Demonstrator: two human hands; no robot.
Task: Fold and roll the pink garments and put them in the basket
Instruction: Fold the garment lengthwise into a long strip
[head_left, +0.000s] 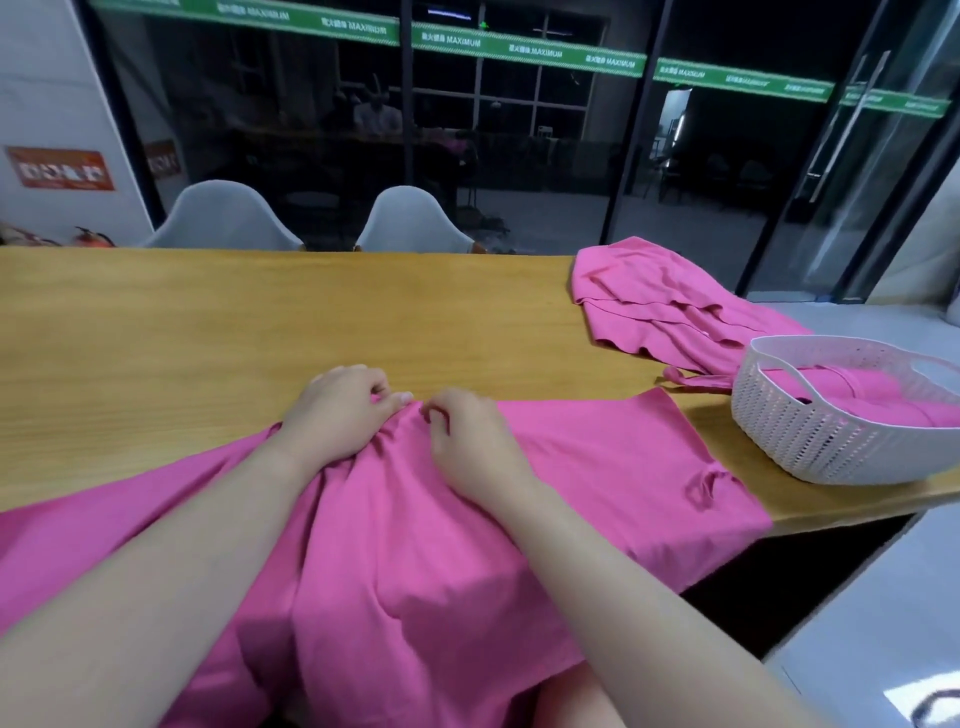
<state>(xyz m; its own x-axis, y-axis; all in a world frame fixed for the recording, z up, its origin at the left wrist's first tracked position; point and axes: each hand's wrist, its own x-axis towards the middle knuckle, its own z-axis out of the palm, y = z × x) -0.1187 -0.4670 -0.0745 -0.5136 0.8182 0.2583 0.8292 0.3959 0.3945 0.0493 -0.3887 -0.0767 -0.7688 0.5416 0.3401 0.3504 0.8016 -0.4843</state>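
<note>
Two bare forearms, no sleeves in view — no watch, bracelet or ring to be seen. Left hand (337, 410) and right hand (467, 441) ungloved — short, plain fingernails, unpainted as far as can be told.

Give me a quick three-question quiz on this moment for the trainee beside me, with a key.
1. True or false: the white basket is empty.
2. Which hands are gripping the pink garment spread at the near table edge? A) left only B) right only C) both
3. Where does the pile of other pink garments lie relative to the basket?

Key
1. False: pink fabric already lies inside.
2. C: the left hand and right hand bunch its far edge side by side.
3. Behind it, towards the far right corner of the wooden table, part of the pile hidden behind the rim.
</note>
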